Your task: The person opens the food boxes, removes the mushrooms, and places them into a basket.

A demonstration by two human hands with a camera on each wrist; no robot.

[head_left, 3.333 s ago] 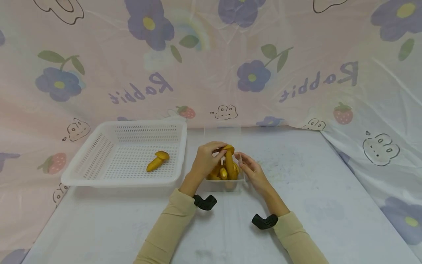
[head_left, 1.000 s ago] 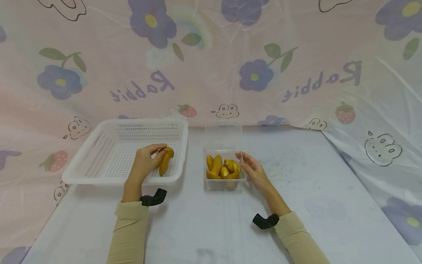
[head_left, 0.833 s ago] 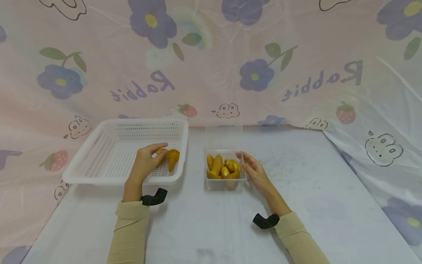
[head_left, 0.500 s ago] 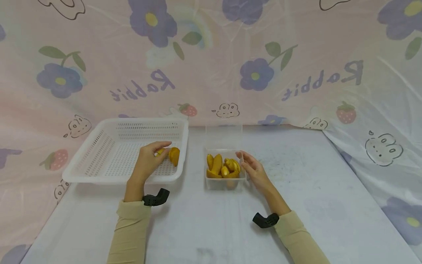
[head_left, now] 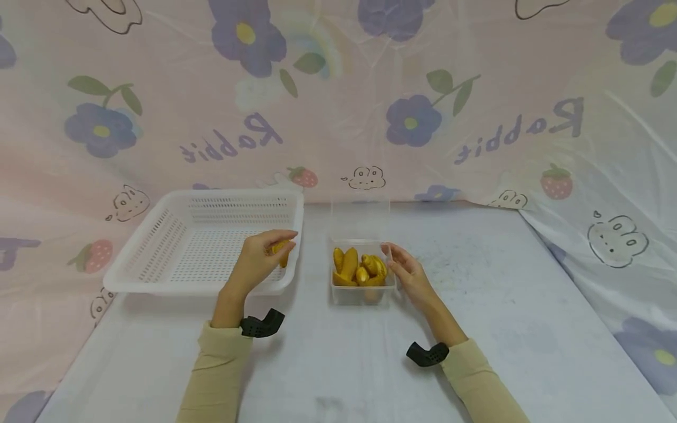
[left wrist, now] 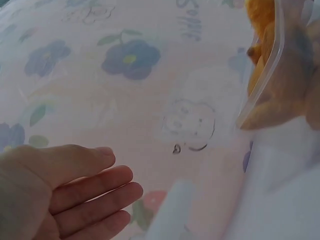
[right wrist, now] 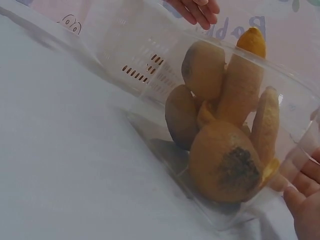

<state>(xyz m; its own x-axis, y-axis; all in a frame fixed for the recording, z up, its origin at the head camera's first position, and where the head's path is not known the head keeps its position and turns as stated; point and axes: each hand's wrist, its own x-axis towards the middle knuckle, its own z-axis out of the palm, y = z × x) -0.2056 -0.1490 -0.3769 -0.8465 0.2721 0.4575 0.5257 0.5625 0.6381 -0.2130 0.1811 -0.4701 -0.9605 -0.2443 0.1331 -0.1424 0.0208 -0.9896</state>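
Note:
My left hand [head_left: 259, 258] hangs over the right side of the white slotted basket [head_left: 195, 288]. In the left wrist view its fingers [left wrist: 100, 200] lie nearly straight, with nothing between them and the thumb. Part of a yellow-brown mushroom [head_left: 284, 256] shows past this hand in the head view; whatever else lies behind the hand is hidden. My right hand [head_left: 412, 279] grips the right wall of a clear plastic box [head_left: 365, 296] near its rim. Several yellow-brown mushrooms [right wrist: 225, 160] fill the box, one with a dark patch, one poking above the rim [right wrist: 250, 42].
The box's clear lid [head_left: 361, 218] stands raised at its back. A white-covered table [head_left: 502, 305] carries the basket and box, with a strip of tabletop between them. A patterned curtain [head_left: 328, 94] closes off the back.
My left hand carried a mushroom from the box into the basket and let it go there, then shifted right within the basket. My right hand has stayed at the box.

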